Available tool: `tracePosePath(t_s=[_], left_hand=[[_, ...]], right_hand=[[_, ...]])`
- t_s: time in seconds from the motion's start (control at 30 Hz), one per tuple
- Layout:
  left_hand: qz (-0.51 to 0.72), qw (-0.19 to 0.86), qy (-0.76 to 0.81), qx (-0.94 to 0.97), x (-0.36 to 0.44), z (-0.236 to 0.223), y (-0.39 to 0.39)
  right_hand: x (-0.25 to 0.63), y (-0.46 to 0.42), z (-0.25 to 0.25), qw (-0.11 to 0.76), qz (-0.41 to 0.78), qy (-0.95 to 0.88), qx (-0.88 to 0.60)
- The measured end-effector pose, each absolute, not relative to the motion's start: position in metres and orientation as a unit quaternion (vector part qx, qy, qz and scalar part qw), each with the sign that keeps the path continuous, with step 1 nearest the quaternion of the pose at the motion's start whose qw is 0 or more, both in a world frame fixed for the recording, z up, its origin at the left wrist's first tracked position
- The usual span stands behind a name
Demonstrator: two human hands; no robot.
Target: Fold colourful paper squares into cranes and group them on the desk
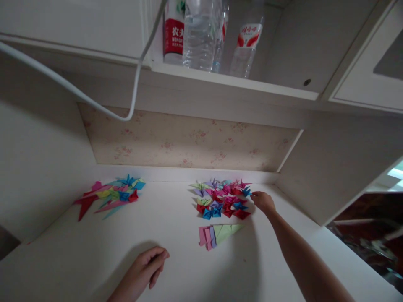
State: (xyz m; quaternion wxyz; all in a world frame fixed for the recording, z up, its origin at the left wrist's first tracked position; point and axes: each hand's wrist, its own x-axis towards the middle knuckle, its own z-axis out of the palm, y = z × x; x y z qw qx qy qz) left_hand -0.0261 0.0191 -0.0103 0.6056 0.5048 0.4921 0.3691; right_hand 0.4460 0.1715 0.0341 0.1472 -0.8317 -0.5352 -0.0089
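My right hand (pixel 263 201) reaches far across the white desk (pixel 176 260) to the right edge of a cluster of small folded paper cranes (pixel 223 199) in red, pink, blue and purple. Its fingers curl at the cluster's edge; whether they hold a crane is hidden. My left hand (pixel 147 268) rests on the desk near the front, fingers loosely bent, holding nothing. A short stack of folded paper pieces (pixel 218 233), pink, purple and green, lies just in front of the cranes. A second heap of folded paper shapes (pixel 110 195) sits at the far left.
Above the desk a shelf (pixel 233 82) carries several plastic water bottles (pixel 201 33). A white cable (pixel 94 105) hangs down across the upper left. A floral-papered back panel (pixel 189 144) closes the alcove, and a side panel (pixel 340 167) walls off the right.
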Motion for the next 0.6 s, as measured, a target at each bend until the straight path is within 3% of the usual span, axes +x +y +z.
tracePosePath(t_s=[0.43, 0.6], left_hand=[[0.389, 0.595, 0.494, 0.501, -0.027, -0.001, 0.011], [0.396, 0.580, 0.483, 0.522, -0.028, -0.001, 0.009]], right_hand=[[0.401, 0.096, 0.046, 0.266, 0.080, -0.532, -0.799], [0.352, 0.039, 0.024, 0.381, 0.172, -0.523, -0.743]])
